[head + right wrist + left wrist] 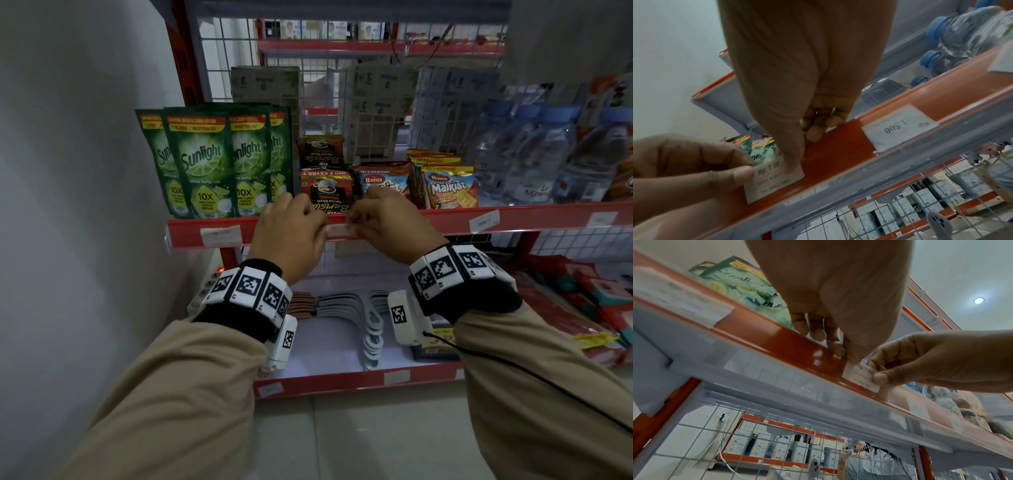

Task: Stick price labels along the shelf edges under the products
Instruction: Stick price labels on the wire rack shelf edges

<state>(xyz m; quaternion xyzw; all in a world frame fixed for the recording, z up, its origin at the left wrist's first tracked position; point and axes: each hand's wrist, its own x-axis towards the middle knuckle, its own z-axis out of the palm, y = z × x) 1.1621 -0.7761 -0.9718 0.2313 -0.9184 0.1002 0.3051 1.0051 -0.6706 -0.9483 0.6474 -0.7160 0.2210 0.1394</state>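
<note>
price label (pixel 774 177) was pinched by left hand (pixel 289 233) | right hand (pixel 387 226) at 3 o'clock, pinching too | label pressed on red shelf edge (pixel 445 222)

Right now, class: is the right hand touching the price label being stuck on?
Touching. The right wrist view shows the right hand with its thumb pressed on the price label.

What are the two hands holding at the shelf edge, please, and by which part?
A white price label lying against the red shelf edge. The left hand pinches its left end and the right hand its right end.
</note>
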